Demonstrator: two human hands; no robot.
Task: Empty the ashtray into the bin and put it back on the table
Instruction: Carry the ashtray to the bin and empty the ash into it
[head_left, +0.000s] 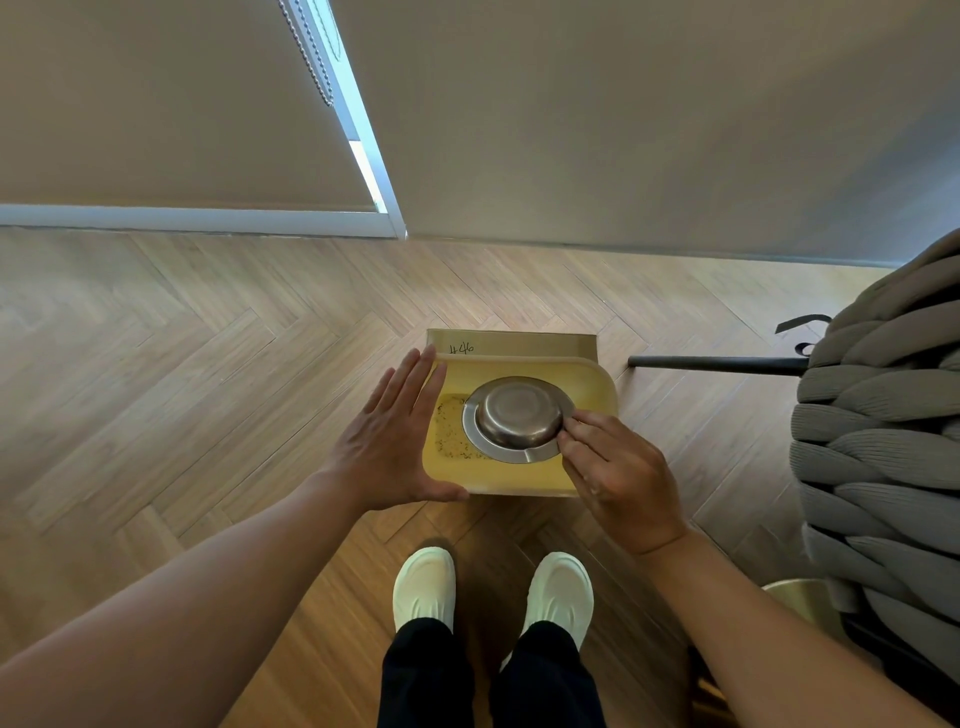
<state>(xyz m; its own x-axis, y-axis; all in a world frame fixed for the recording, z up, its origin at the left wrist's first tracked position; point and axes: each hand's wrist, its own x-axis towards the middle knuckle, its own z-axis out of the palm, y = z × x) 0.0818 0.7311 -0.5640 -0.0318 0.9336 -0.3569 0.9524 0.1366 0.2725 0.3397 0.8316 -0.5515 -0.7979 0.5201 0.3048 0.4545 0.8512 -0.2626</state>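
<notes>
Standing on a herringbone wooden floor, a person looks down at a yellow bin set on the floor just ahead of two white shoes.

Ashtray: round, metal, with a wide flat rim; held upside down over the open mouth of the bin, domed base facing up, slightly tilted.

Right hand: fingers pinching the ashtray's rim at its right edge, thumb and forefinger closed on the metal.

Left hand: flat and open, fingers straight and close together, palm pressed against the bin's left outer wall, thumb hooked round the near corner.

Bin contents: a scatter of dark and pale specks on the yellow bottom, left of the ashtray.

Bin marking: a tan flap along the far edge bears handwritten characters in black.

Surroundings: a chunky grey knitted seat at right, with a dark bar running along the floor beneath it; beige wall and white skirting beyond.
</notes>
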